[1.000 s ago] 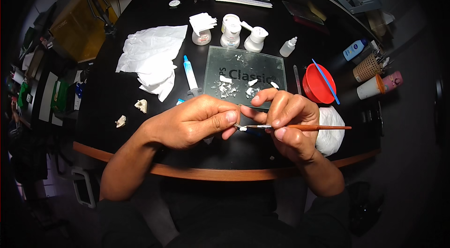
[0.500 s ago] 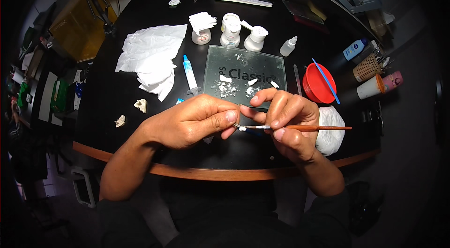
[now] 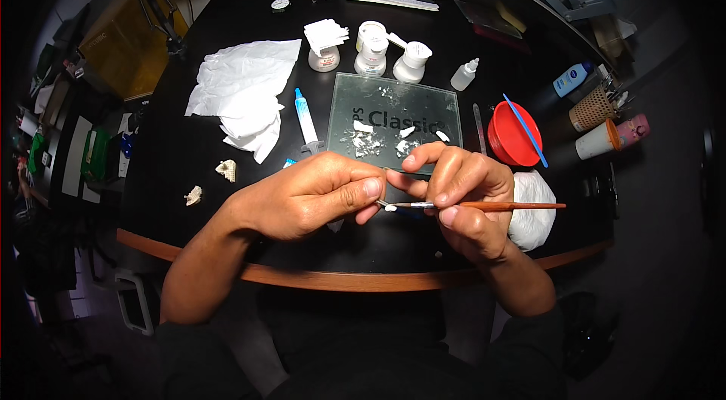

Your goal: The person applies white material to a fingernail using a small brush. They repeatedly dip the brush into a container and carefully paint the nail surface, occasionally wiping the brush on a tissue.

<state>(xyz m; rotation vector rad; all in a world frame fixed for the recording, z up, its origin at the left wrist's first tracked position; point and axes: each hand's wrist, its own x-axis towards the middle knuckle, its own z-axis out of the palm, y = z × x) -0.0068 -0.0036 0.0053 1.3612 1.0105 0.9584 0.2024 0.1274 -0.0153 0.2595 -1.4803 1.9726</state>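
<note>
The left hand (image 3: 314, 200) pinches a thin metal tool (image 3: 383, 203) between thumb and fingers; a small white piece (image 3: 390, 208) sits at its end, just past the fingertips toward the right hand (image 3: 478, 200). The right hand grips a brush (image 3: 525, 206), its bristles pointing at the piece; contact is too small to tell. A slab (image 3: 345, 101) lies beyond both hands, a syringe (image 3: 305, 116) beyond the left, a bowl (image 3: 505, 140) beyond the right.

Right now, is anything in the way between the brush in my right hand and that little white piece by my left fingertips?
Nothing visible. The brush in your right hand points at the white piece beside your left hand, its tip right by it.
</note>
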